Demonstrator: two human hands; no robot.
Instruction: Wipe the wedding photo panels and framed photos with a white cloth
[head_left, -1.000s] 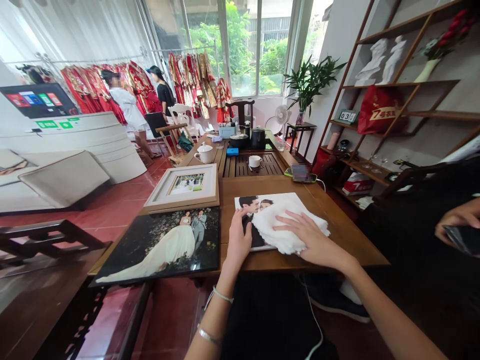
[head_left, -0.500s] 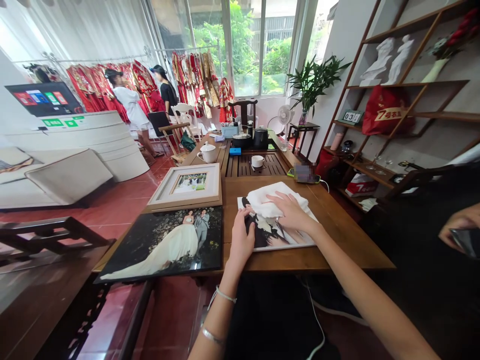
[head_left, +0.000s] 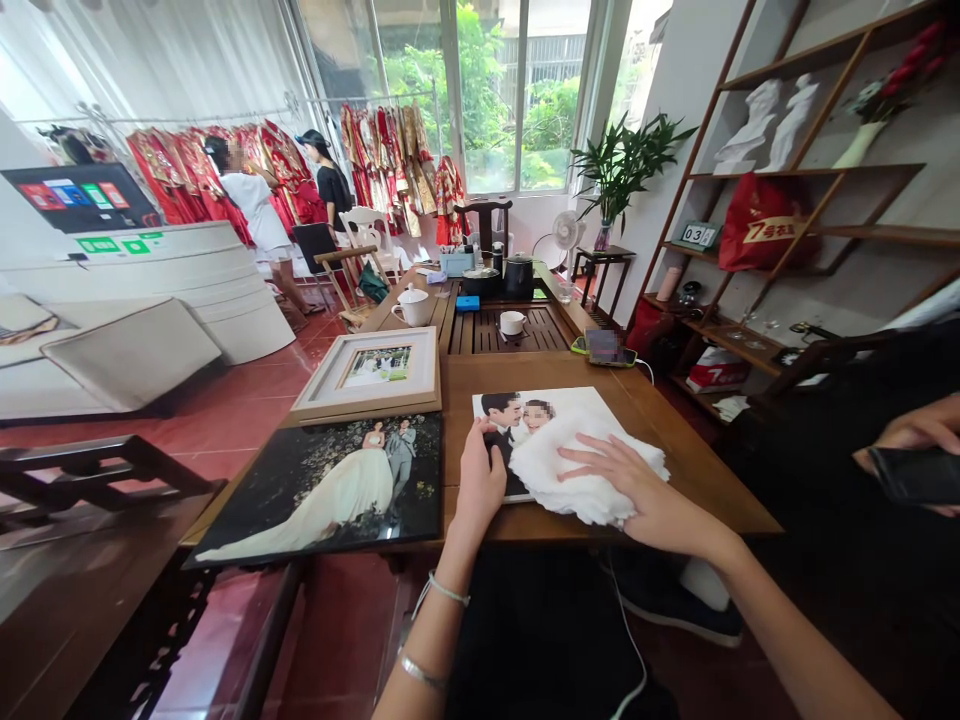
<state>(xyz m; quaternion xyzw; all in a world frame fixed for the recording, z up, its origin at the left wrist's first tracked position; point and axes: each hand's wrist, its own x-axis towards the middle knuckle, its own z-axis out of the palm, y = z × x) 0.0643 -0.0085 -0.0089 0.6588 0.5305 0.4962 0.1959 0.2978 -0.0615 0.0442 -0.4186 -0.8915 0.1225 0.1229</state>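
Observation:
A wedding photo print [head_left: 525, 410] lies flat on the wooden table [head_left: 675, 440] in front of me. My right hand [head_left: 637, 490] lies flat with fingers spread on a white cloth [head_left: 577, 465], pressing it onto the near right part of the print. My left hand [head_left: 480, 480] rests on the print's near left edge, fingers curled over it and holding it down. The cloth hides the lower right of the picture.
A large dark wedding print [head_left: 330, 490] and a framed photo [head_left: 371, 370] lie to the left. Farther back stand a tea tray with a cup [head_left: 511, 322], a teapot [head_left: 411, 305], a kettle and a phone [head_left: 604, 347]. Another person's hand [head_left: 911, 445] holds a phone at right. Shelves line the right wall.
My right hand has slid the white cloth from the far part of the print back toward me and to the right, uncovering the faces. My left hand has stayed put.

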